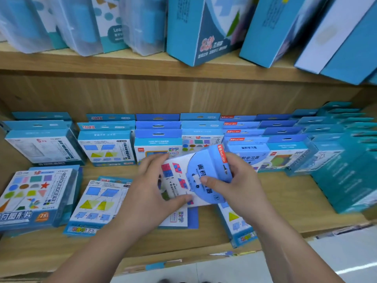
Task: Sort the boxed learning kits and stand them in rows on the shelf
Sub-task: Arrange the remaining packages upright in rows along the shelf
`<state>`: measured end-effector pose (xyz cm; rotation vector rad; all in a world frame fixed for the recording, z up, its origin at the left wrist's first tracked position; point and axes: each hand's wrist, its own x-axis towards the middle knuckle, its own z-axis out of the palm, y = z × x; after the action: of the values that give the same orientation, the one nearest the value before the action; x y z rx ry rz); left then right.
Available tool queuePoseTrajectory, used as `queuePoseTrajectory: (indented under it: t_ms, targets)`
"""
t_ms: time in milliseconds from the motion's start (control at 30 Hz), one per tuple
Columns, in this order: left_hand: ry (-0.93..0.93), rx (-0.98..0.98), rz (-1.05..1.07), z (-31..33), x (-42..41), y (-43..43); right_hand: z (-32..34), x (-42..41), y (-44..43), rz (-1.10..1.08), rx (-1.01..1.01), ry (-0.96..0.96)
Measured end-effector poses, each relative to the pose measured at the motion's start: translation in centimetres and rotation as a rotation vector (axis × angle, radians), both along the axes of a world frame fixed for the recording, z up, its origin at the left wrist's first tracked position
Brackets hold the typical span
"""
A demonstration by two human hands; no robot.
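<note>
Both hands pinch a flat white cardboard kit box [195, 170] with a big blue disc printed on its face. On the left hand [155, 184] the thumb lies along the lower edge. On the right hand [234, 186] the thumb presses on the disc, fingers behind. It hangs tilted over the front of the pale wooden shelf [285, 201], just before the standing row of red-labelled blue boxes [240, 139]. Pushed in crooked, it could knock that row askew. A slack grip would drop it onto the flat-lying kits [179, 219] below.

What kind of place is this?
Probably a stationery or toy shop: a wooden shelf carries rows of matching boxed kits with hanging tabs, and the left hand and right hand hold one kit.
</note>
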<state>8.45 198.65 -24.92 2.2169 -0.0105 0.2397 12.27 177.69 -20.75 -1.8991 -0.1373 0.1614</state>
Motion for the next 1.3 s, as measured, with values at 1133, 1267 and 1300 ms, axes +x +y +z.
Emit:
queuePoseTrajectory:
  t_ms: [1133,1267,1300]
  targets:
    - [0.333,0.528,-0.165,-1.5,-1.1,-14.6,0.3,8.0,-15.6,0.286,-0.483,-0.464]
    - [0.213,0.367,0.056,-0.4,0.1,-14.7,-0.8,8.9,-14.1,0.336,-0.587,-0.594]
    - [0.195,0.322,0.12,-0.2,0.7,-14.7,-1.2,9.0,-14.0,0.33,-0.637,-0.639]
